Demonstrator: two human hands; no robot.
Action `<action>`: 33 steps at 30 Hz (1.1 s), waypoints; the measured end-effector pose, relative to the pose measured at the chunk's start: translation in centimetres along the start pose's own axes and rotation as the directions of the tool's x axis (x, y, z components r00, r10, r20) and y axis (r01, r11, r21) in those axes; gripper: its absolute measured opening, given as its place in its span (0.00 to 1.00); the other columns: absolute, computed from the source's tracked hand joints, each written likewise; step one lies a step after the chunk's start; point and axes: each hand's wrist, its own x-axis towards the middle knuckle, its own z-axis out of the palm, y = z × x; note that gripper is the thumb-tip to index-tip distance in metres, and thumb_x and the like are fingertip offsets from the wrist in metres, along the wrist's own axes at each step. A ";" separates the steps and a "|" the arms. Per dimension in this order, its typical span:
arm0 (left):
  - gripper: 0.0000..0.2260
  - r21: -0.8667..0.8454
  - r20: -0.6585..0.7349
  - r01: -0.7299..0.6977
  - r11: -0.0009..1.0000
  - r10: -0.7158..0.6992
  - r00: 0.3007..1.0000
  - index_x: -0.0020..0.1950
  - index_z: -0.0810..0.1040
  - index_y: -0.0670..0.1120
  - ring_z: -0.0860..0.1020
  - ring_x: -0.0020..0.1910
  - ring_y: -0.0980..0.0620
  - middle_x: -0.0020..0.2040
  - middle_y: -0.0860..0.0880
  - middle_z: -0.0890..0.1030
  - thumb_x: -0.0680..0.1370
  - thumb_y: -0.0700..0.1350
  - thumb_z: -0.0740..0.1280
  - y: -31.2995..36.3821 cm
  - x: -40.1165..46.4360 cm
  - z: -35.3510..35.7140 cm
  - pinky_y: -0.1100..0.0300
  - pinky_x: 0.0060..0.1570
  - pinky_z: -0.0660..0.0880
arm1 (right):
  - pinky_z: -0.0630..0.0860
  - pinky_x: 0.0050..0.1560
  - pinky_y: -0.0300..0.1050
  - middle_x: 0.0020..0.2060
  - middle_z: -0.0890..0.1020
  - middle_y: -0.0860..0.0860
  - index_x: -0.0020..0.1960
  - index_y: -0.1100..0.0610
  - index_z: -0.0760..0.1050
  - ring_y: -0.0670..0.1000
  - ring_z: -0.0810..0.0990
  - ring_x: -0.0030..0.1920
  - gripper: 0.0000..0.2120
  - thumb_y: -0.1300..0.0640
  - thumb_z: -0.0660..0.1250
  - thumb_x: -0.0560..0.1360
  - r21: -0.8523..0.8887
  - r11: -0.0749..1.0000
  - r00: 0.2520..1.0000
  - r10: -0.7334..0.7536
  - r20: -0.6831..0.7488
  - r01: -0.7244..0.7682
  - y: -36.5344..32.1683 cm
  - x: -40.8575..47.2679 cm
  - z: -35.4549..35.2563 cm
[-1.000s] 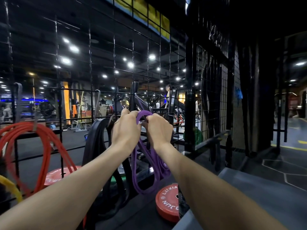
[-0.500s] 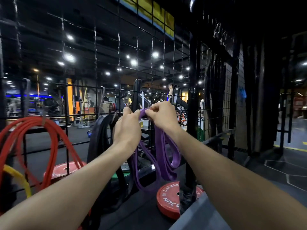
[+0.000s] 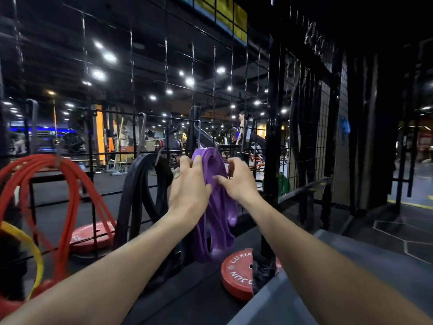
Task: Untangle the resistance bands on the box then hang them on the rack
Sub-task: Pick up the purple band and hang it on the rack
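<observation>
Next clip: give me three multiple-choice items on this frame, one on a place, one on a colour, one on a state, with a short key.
1. Where does the purple rubber resistance band hang?
A. on a rack hook
B. on the floor
C. on a bench

2. What colour are the thin looped bands at far left?
A. green
B. red
C. white

3. How are both hands?
A. fists
B. fingers loosely open
C. behind back

Key: A, its top loops over a hook; B, plainly red; B, the left hand and right hand show spread fingers at the band.

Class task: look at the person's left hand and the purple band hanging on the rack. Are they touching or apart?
Touching. The head view shows the left hand with its straight fingertips lying against the left edge of the purple band near the top, with no gap visible between them.
</observation>
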 end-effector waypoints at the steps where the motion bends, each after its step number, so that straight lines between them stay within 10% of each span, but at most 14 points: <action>1: 0.25 -0.021 0.012 0.005 1.000 -0.005 1.000 0.69 0.63 0.48 0.74 0.56 0.43 0.62 0.46 0.66 0.74 0.45 0.68 0.1 -0.3 0.1 0.53 0.46 0.73 | 0.72 0.61 0.51 0.58 0.75 0.53 0.63 0.57 0.69 0.53 0.74 0.59 0.25 0.54 0.73 0.69 0.000 0.999 0.998 0.039 0.039 -0.039 0.4 -0.1 0.2; 8: 0.22 -0.065 0.051 0.023 0.998 -0.019 0.999 0.67 0.64 0.47 0.74 0.55 0.44 0.63 0.45 0.66 0.75 0.42 0.67 -0.9 -1.5 0.9 0.50 0.50 0.76 | 0.73 0.59 0.46 0.56 0.80 0.55 0.62 0.59 0.69 0.54 0.77 0.56 0.21 0.59 0.71 0.72 -0.004 0.981 0.974 0.191 0.122 -0.192 2.3 -0.2 2.2; 17: 0.26 -0.094 0.101 -0.105 0.990 0.115 0.988 0.73 0.58 0.40 0.69 0.62 0.42 0.69 0.39 0.62 0.77 0.36 0.63 -1.6 -1.2 1.8 0.63 0.51 0.63 | 0.73 0.49 0.44 0.34 0.73 0.41 0.51 0.56 0.74 0.50 0.76 0.43 0.08 0.58 0.68 0.73 0.026 0.999 0.997 -0.022 0.070 0.020 2.8 -1.7 0.1; 22: 0.19 0.027 -0.048 -0.249 0.968 0.251 0.967 0.68 0.68 0.42 0.68 0.61 0.45 0.66 0.42 0.68 0.77 0.36 0.62 -1.9 -2.9 1.8 0.59 0.58 0.68 | 0.66 0.43 0.33 0.38 0.74 0.45 0.58 0.58 0.73 0.49 0.73 0.43 0.14 0.61 0.68 0.73 -0.062 0.997 0.968 -0.024 0.252 0.041 3.5 -3.4 1.1; 26: 0.17 0.334 0.076 -0.538 0.774 0.547 0.834 0.58 0.80 0.41 0.76 0.62 0.44 0.61 0.42 0.78 0.71 0.40 0.61 -3.5 -2.9 2.3 0.57 0.61 0.71 | 0.73 0.55 0.45 0.52 0.79 0.53 0.61 0.54 0.71 0.55 0.78 0.52 0.19 0.58 0.69 0.72 -0.108 0.994 0.976 0.000 0.216 0.024 4.0 -3.8 2.0; 33: 0.24 0.499 0.376 -0.569 0.653 0.429 0.821 0.76 0.50 0.42 0.47 0.77 0.49 0.77 0.46 0.51 0.80 0.41 0.51 -4.3 -3.9 1.3 0.57 0.73 0.41 | 0.76 0.51 0.54 0.48 0.82 0.54 0.53 0.57 0.75 0.57 0.79 0.50 0.09 0.54 0.64 0.76 -0.197 0.980 0.979 0.013 0.203 0.028 4.5 -5.6 1.8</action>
